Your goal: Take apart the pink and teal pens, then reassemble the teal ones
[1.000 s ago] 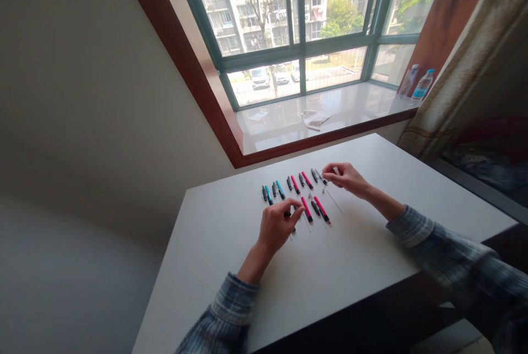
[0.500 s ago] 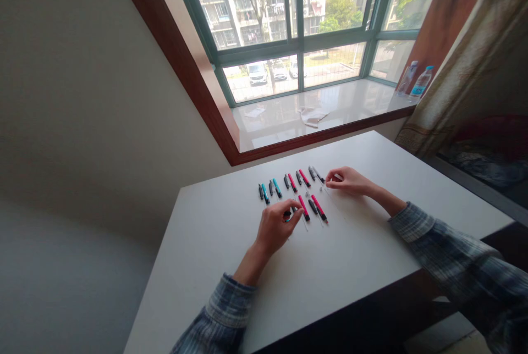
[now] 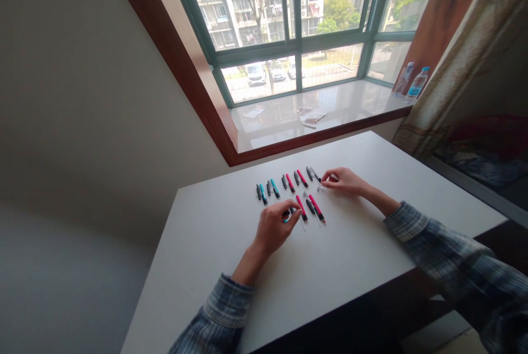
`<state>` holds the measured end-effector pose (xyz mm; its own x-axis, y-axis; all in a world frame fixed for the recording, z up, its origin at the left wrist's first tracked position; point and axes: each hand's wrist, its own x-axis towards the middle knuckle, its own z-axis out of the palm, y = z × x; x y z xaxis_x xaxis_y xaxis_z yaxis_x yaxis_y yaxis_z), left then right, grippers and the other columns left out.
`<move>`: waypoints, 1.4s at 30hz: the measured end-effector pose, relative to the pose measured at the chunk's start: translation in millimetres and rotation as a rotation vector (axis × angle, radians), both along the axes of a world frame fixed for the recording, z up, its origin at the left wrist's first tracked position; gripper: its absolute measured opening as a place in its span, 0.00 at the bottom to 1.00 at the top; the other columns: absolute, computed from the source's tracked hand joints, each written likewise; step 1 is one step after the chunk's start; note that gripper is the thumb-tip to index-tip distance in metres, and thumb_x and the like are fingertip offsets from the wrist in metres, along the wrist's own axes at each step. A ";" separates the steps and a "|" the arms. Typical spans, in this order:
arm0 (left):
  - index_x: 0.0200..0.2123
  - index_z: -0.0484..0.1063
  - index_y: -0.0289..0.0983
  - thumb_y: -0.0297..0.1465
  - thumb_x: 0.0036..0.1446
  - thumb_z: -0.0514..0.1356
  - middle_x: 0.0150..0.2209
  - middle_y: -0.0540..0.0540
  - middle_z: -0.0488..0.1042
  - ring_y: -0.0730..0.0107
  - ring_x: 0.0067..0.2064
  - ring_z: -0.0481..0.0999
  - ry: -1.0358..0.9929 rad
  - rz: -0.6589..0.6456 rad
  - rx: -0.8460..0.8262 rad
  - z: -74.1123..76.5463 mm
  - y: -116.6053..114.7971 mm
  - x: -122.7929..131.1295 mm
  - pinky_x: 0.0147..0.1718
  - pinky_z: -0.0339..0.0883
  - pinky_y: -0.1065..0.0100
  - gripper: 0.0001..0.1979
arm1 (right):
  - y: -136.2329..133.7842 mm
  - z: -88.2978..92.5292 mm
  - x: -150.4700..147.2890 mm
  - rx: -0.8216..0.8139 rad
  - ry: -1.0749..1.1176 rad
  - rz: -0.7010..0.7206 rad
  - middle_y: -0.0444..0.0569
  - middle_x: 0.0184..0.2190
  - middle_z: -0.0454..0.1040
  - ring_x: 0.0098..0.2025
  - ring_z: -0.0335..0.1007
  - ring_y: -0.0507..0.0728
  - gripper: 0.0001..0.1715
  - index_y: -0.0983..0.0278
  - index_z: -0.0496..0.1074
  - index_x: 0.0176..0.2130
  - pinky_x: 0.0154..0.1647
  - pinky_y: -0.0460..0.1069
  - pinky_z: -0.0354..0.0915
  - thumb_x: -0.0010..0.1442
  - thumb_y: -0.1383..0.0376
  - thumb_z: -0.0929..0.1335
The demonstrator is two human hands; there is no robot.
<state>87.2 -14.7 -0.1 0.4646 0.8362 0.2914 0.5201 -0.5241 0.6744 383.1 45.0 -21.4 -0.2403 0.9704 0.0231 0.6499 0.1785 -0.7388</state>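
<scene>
Several short pen parts, teal, pink and black, lie in two rows on a white table (image 3: 330,266). The far row (image 3: 284,183) runs from teal pieces on the left to pink and black ones on the right. The near row (image 3: 311,208) holds pink and black pieces. My left hand (image 3: 274,227) rests on the table with its fingers pinched on a teal and black pen piece (image 3: 286,214) at the near row's left end. My right hand (image 3: 344,181) lies at the far row's right end, its fingers curled on a small pale piece I cannot make out.
A marble window sill (image 3: 350,106) behind the table carries a crumpled cloth (image 3: 309,116) and two plastic bottles (image 3: 412,82). A curtain (image 3: 457,62) hangs at the right. A bare wall is at the left. The table's near edge drops into shadow.
The view has drifted slightly, so everything sits a little lower and to the left. Both hands stay by the pen rows with small finger movements; the right hand has lowered toward the table.
</scene>
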 end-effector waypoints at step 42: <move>0.68 0.59 0.34 0.39 0.63 0.66 0.37 0.41 0.84 0.56 0.43 0.84 -0.589 -0.115 -0.628 10.9 -7.2 10.1 0.47 0.76 0.56 0.36 | -62.8 18.1 -78.3 0.638 0.176 0.340 0.47 0.36 0.78 0.32 0.75 0.53 0.18 0.60 0.74 0.54 0.33 0.48 0.72 0.66 0.58 0.73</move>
<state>97.3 -21.9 10.7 0.4747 0.8801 0.0111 -0.0375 0.0077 0.9993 304.8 -17.8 -3.3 -0.4653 0.6281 0.6237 0.3637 0.7780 -0.5123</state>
